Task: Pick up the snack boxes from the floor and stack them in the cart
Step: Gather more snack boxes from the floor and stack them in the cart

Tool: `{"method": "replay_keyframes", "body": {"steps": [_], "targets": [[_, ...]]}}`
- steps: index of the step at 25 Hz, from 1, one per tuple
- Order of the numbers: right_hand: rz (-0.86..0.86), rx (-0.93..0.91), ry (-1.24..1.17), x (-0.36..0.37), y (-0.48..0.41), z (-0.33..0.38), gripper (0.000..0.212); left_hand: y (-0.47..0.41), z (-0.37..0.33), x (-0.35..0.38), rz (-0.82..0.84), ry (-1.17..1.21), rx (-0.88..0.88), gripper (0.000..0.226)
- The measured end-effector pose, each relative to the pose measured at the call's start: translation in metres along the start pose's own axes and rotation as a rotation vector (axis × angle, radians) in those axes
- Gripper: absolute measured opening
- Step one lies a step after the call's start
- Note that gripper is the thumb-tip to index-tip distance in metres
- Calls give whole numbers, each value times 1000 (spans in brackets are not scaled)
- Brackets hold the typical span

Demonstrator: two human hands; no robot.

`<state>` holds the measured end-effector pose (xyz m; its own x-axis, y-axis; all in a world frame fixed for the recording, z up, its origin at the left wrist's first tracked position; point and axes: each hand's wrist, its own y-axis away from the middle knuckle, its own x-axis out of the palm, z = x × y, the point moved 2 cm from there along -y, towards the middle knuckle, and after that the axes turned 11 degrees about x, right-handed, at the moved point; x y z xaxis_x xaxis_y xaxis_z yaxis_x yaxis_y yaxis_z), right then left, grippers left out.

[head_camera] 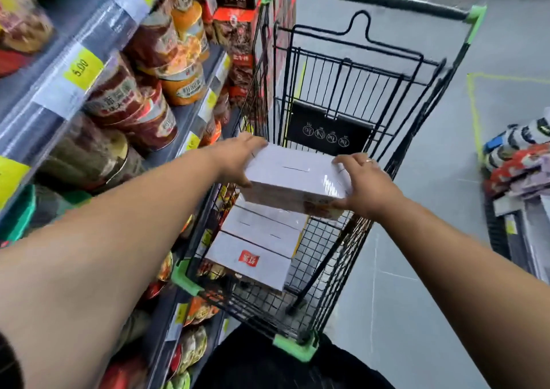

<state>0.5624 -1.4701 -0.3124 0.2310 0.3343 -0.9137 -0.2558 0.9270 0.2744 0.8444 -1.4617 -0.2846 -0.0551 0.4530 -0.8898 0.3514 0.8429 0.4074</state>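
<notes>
Head view: box [294, 177] over cart [342, 73] beside shelf [212, 61]

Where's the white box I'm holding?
Head view, centre: the white rectangular box is held between left hand and right hand over stacked white boxes in the black wire cart.

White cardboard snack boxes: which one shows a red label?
The box nearest the camera in the black wire cart; the others' tops are plain white.

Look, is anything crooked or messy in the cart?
Only a little. The white box gripped between the left hand and the right hand is turned at an angle over the stacked boxes in the cart, not lined up. Nothing looks spilled or broken.
</notes>
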Motion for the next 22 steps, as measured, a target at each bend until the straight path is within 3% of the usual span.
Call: {"method": "replay_keyframes", "body": {"steps": [13,17,20,22], "targets": [[14,145,3,52,-157,-5,93,-172,105,10,45,-216,126,106],[21,209,-42,74,-196,-3,88,-213,129,18,-4,-462,180,95],[42,250,-90,88,-216,-6,80,-231,134,28,-55,-500,128,70],[46,279,-129,92,-223,-8,76,-235,134,33,-46,-503,80,69]]}}
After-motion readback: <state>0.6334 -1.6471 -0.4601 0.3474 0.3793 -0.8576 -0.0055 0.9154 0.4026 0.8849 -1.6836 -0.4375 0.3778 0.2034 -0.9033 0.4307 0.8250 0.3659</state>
